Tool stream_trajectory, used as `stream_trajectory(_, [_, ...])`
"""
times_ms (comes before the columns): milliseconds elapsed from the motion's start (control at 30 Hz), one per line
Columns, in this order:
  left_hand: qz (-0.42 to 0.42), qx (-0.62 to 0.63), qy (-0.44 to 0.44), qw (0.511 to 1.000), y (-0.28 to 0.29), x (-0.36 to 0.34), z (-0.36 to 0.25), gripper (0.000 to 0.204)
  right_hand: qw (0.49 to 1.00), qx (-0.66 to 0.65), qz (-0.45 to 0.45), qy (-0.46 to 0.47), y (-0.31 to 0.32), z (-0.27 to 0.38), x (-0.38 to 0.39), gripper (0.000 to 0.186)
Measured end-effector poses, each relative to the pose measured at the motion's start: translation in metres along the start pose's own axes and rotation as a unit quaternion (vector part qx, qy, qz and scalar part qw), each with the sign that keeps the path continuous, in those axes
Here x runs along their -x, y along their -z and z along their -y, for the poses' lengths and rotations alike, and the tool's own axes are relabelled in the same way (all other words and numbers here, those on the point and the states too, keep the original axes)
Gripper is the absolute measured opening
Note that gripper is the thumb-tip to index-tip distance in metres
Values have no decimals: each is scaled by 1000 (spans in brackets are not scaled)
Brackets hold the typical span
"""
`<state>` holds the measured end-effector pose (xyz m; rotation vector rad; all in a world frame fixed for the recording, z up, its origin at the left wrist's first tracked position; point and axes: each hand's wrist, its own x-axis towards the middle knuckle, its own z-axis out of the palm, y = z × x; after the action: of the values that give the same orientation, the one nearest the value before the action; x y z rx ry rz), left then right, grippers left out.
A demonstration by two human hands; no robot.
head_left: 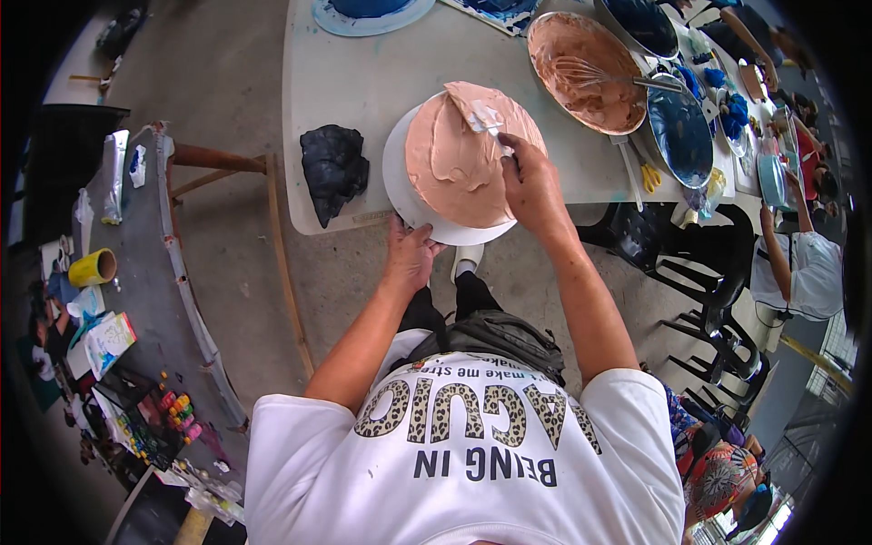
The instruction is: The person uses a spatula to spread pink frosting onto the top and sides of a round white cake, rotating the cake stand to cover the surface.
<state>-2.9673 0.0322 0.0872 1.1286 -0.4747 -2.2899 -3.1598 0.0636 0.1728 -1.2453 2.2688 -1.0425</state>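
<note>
Left hand [413, 252] grips white board [461, 232]; right hand [534, 182] holds spatula [486, 116]. Board overhangs near bench [341, 86] edge: cake [454, 173] could tip if left grip slips.

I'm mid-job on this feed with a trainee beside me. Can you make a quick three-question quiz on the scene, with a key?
1. Multiple choice: what does the right hand hold?
A) scissors
B) a spatula
C) a paintbrush

2. True or false: the whisk lies in the bowl of peach-coloured mix.

3. Short answer: what is the left hand touching?

Key:
1. B
2. True
3. The near edge of the white round base under the peach-coloured layer.
</note>
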Motion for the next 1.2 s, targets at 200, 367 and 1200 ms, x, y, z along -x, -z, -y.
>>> stream_trajectory(200, [15, 8, -9, 1000, 6, -2, 2, 57, 997, -43, 56, 28, -5, 35, 22, 29])
stream_trajectory(367, [8, 1, 0, 1000, 6, -4, 1, 59, 996, -82, 28, -29, 4, 39, 14, 27])
stream_trajectory(1200, [29, -10, 1, 1000, 17, -20, -7, 53, 999, -44, 10, 24, -7, 23, 2, 27])
